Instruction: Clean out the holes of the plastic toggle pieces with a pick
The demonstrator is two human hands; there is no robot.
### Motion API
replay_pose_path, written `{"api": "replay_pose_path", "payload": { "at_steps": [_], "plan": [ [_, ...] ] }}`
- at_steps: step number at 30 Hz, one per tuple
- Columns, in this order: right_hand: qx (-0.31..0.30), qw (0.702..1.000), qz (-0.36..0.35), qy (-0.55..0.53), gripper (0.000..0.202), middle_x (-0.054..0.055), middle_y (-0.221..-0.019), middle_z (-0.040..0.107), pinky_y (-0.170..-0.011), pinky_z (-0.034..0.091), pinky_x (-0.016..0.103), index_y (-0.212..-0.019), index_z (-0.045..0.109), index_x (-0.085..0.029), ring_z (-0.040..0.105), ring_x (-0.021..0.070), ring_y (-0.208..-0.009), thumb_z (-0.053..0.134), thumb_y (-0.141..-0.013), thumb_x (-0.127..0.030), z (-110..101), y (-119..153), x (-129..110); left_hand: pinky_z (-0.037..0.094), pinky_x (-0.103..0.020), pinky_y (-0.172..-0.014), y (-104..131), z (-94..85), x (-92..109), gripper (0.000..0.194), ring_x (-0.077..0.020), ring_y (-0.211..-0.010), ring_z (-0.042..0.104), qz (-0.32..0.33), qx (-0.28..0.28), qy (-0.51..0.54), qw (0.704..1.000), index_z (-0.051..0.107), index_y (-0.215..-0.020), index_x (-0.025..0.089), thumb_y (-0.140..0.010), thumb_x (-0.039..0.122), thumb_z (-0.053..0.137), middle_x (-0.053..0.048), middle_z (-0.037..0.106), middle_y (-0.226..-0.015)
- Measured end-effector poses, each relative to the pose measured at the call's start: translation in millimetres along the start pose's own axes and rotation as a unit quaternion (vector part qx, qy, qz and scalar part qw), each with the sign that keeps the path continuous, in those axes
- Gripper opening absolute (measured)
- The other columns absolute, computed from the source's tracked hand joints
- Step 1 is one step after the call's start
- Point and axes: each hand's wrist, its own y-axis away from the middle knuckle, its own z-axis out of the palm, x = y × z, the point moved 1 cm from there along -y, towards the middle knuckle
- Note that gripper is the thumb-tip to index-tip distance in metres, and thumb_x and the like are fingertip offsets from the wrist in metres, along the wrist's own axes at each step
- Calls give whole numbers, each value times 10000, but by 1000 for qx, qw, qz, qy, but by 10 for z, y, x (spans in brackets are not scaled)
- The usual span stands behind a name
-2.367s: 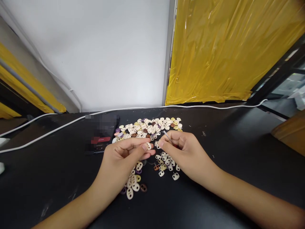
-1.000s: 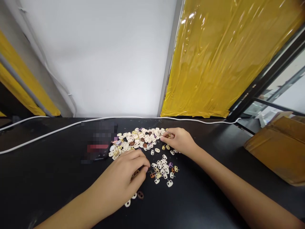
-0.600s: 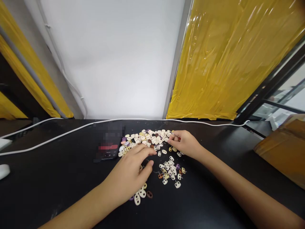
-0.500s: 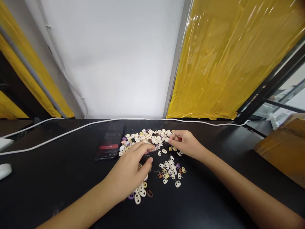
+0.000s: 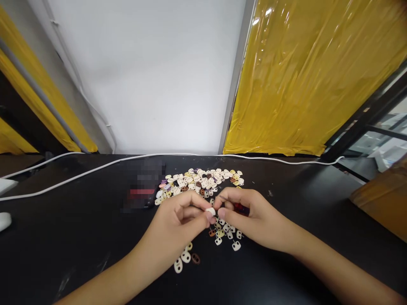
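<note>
My left hand (image 5: 182,218) pinches a small white piece (image 5: 210,211) between thumb and fingertips. Close on its right, my right hand (image 5: 246,212) is closed around a thin tool with a dark red handle (image 5: 241,208); its fingertips are beside the white piece. Beyond both hands lies a wide pile of small two-holed pieces (image 5: 193,181), mostly cream, some brown, yellow and purple. A group of pieces with metal pins (image 5: 229,232) lies below my right hand. Near my left wrist are loose oval pieces (image 5: 186,256), partly covered by the hand.
A dark phone (image 5: 143,190) lies left of the pile. White cables (image 5: 152,156) run along the back of the black table (image 5: 260,279). A white object (image 5: 4,221) sits at the left edge, and a cardboard box (image 5: 381,195) stands at the right.
My left hand has closed on a white piece. My right hand has come back from the pile's right side, towards the left hand, with the tool. The view has shifted slightly.
</note>
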Motion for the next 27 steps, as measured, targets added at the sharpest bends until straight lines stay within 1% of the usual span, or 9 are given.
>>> {"api": "replay_pose_path", "payload": {
  "at_steps": [2, 3, 5, 9, 14, 20, 22, 24, 27],
  "plan": [
    [14, 999, -18, 25, 145, -51, -675, 490, -588, 364, 248, -970, 590, -216, 438, 112, -614, 452, -995, -252, 2, 23, -7, 578, -244, -693, -27, -34, -2, 110, -158, -740, 745, 3, 30, 12, 999, 648, -761, 188, -791, 196, 753, 4, 743, -739],
    [15, 999, -23, 36, 148, -49, -682, 504, -588, 370, 249, -980, 565, -221, 450, 115, -614, 422, -1007, -249, 7, 35, -5, 590, -254, -705, -40, -50, -6, 111, -167, -751, 754, 2, 37, 15, 999, 650, -767, 187, -792, 205, 757, 0, 748, -743],
    [14, 997, -39, 62, 130, -42, -689, 532, -594, 386, 255, -955, 543, -221, 477, 120, -614, 426, -1006, -245, 24, 50, 7, 609, -278, -740, -61, -71, -18, 107, -182, -776, 765, -1, 37, 18, 999, 669, -796, 182, -805, 235, 762, -13, 759, -762],
    [26, 992, -78, 95, 137, -3, -746, 611, -628, 429, 268, -942, 602, -207, 544, 138, -653, 478, -985, -248, 46, 46, 38, 622, -268, -750, -53, -79, -54, 133, -175, -785, 766, 2, 37, 37, 999, 703, -871, 181, -799, 252, 789, -20, 774, -798],
    [42, 992, -74, 92, 148, 14, -750, 644, -647, 461, 278, -918, 623, -195, 587, 153, -673, 489, -973, -228, 36, 26, 42, 612, -230, -735, -16, -66, -65, 135, -147, -763, 753, 7, 47, 41, 998, 715, -885, 178, -802, 250, 794, -17, 779, -799],
    [29, 996, -51, 74, 132, 21, -765, 696, -677, 491, 285, -919, 628, -191, 651, 164, -701, 501, -957, -193, 67, 41, 49, 588, -211, -730, 5, -56, -50, 108, -137, -765, 735, 21, 58, -13, 998, 713, -887, 188, -820, 248, 775, -7, 772, -788],
    [25, 995, -50, 80, 136, 19, -765, 702, -665, 490, 279, -926, 639, -190, 659, 162, -698, 506, -949, -181, 75, 50, 56, 583, -219, -750, 16, -55, -51, 86, -143, -783, 738, 25, 54, -35, 998, 713, -893, 196, -838, 248, 754, -6, 774, -797],
    [14, 994, -56, 89, 136, 16, -755, 698, -629, 479, 264, -912, 646, -188, 656, 155, -679, 514, -938, -168, 80, 58, 66, 581, -228, -763, 27, -53, -45, 69, -152, -804, 746, 25, 34, -56, 998, 717, -901, 204, -852, 248, 735, -9, 782, -811],
    [-1, 993, -74, 91, 126, 8, -738, 689, -583, 457, 239, -870, 635, -185, 642, 135, -642, 526, -925, -153, 98, 66, 84, 581, -228, -728, 42, -48, -14, 57, -160, -776, 755, 20, 1, -79, 997, 726, -893, 201, -855, 243, 721, -15, 793, -792]
  ]
}}
